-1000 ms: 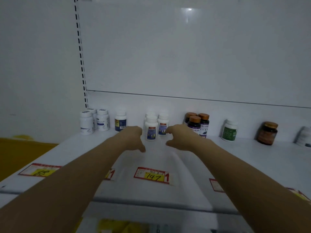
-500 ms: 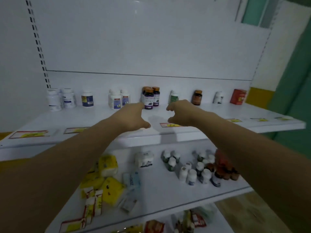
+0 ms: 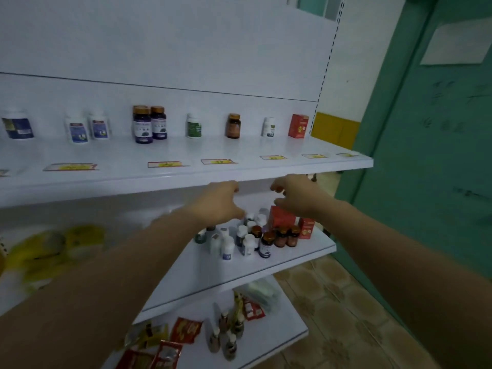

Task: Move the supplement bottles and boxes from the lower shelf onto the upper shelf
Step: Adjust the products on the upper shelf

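- Reaching forward with both bare arms, the person has the left hand (image 3: 219, 201) and the right hand (image 3: 295, 194) under the front lip of the upper shelf (image 3: 266, 169), above the lower shelf (image 3: 266, 270).
- Left hand: fingers loosely curled and slightly parted, gripping nothing, hovering just above the cluster of bottles (image 3: 245, 241).
- Right hand: fingers bent and spread apart, empty, poised over the red boxes (image 3: 282, 217); whether a fingertip touches the box top I cannot tell.
- Cluster of bottles: white ones and amber ones with brown caps stand upright, packed close together toward the right end of the lower shelf, with the red boxes just behind and to the right of them.
- Upper shelf: a row spaced along the back wall holds a blue-labelled bottle (image 3: 17, 126) at far left, two white bottles (image 3: 87, 127), dark purple bottles with brown caps (image 3: 149, 125), a green-labelled bottle (image 3: 193, 126), an amber bottle (image 3: 233, 126), a small white bottle (image 3: 268, 127) and a red box (image 3: 298, 126) at the right end.
- Price tags (image 3: 165, 164) lie along the upper shelf's front strip.
- Yellow packets (image 3: 53, 251) sit blurred at the left of the lower shelf.
- Bottom shelf (image 3: 266, 339) carries small brown bottles (image 3: 226, 334) and red sachets (image 3: 186, 328).
- Green door (image 3: 426, 155) stands to the right of the shelving.
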